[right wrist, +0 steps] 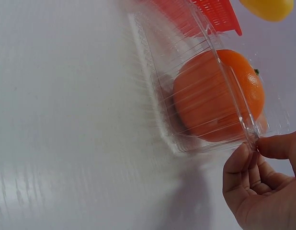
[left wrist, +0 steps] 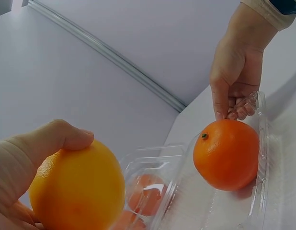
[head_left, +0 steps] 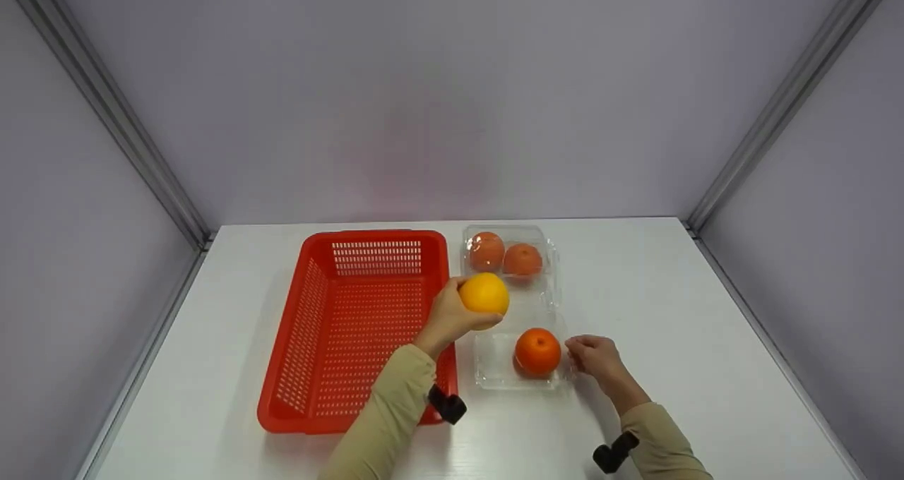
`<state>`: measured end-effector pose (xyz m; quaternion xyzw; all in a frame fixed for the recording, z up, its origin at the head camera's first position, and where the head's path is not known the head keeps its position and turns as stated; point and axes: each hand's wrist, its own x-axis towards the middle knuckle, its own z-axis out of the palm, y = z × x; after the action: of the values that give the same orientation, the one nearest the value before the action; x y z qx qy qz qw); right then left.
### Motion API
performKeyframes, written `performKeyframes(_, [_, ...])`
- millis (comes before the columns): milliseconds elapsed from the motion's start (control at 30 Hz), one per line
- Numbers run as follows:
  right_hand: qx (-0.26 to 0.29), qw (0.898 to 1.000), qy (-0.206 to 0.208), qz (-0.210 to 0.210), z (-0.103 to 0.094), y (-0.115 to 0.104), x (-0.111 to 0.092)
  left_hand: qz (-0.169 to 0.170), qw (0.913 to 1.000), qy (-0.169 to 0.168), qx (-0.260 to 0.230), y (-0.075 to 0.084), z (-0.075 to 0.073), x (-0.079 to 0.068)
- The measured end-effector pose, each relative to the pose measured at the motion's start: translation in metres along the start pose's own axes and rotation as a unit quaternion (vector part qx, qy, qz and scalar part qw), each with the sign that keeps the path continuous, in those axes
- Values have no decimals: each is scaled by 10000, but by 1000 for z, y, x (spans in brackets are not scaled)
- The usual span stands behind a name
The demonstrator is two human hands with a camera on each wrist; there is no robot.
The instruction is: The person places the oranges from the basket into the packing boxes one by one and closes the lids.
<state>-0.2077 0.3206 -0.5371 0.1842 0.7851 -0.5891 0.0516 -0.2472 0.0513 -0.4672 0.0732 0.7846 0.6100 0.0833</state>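
A yellow-orange orange [head_left: 484, 293] is gripped in my left hand [head_left: 450, 314], above the gap between basket and clear box. In the left wrist view the thumb lies over the top of this orange [left wrist: 81, 187]. My right hand [head_left: 597, 356] pinches the rim of a clear plastic clamshell box [head_left: 494, 374] at its near right side, as the right wrist view shows. One deeper orange fruit with a small green stem [head_left: 538, 353] sits in the near half of the box. Two more orange fruits [head_left: 522, 260] show through the clear plastic of the far half.
A red plastic basket [head_left: 452, 395] with slotted walls stands to the left of the box, its mesh floor bare. All of it rests on a white table [head_left: 678, 310], enclosed by pale walls [head_left: 452, 99] at the back and sides.
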Motion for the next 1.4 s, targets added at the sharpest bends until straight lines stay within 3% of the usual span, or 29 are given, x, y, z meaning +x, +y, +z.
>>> performKeyframes(633, [-230, 9997, -41, 4, -2, -1, 1, -203, 9994, -121, 256, -4, 11, -2])
performKeyframes(1100, [-484, 9988, -15, 62, -3, 2, 0, -147, 9995, -160, 230, -5, 14, -6])
performKeyframes(1400, [-367, 9993, 24, -4, -3, 3, 0, -191, 9993, -180, 260, -7, 16, -6])
